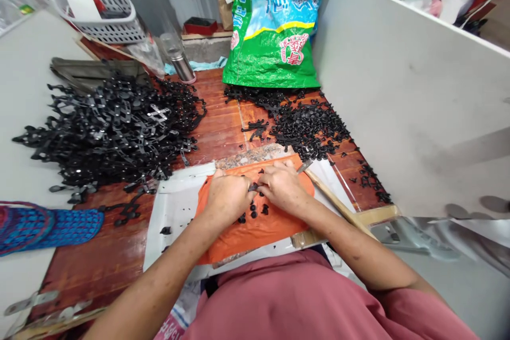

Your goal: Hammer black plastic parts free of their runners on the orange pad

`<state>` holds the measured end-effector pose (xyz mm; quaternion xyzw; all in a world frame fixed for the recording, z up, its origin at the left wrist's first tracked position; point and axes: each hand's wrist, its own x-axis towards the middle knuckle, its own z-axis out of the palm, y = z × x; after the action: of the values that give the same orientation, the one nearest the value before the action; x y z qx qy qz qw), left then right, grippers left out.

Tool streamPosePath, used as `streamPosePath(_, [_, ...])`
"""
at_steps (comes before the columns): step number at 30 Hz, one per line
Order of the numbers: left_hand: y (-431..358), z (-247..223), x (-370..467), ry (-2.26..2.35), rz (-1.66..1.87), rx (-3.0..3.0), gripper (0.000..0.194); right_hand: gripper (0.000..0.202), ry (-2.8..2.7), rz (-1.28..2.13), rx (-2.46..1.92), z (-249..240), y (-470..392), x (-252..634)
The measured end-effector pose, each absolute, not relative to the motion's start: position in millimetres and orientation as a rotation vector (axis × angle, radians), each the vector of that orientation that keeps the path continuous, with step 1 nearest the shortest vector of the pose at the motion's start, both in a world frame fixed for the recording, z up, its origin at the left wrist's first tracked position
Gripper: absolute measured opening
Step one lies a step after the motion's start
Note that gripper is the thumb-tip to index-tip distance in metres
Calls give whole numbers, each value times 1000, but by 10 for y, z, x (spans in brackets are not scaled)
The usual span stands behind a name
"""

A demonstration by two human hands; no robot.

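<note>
My left hand [230,191] and my right hand [282,185] meet over an orange cloth [227,239] in front of me. Between their fingertips is a small black part [253,187]; both hands are closed on it. Its exact shape is partly hidden by the fingers. Several small black pieces [253,211] lie on the cloth just below the hands. Close to my right hand, a hammer with a wooden handle [334,199] rests at the cloth's right side, its metal head [305,166] near my knuckles.
A big heap of black linked parts [115,127] covers the left of the red-brown table [217,111]. Small black pieces [311,127] are piled before a green-and-blue bag [274,26]. A grey panel [414,85] borders the right. A steel bottle [181,64] and white basket [95,10] stand behind.
</note>
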<state>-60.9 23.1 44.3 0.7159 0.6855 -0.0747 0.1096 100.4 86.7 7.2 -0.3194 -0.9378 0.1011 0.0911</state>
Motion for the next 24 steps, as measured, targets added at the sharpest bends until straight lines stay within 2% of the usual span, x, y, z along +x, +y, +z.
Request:
streamPosePath(10, [248,492,-701,2025,-123,2112,33,21,-2704,254,-892,152,879,1291])
streamPosePath(13, [160,606,-801,2037,-113,2101,32,23,-2662,361,-726,148,745,1406])
streamPosePath(17, [-83,608,-764,1942,-121,2058,29,15,-2657,529,-556,36,504,1471])
streamPosePath(24, [-370,299,-485,1875,-89,2096,25,21,-2600,479,-813,-138,318,1559])
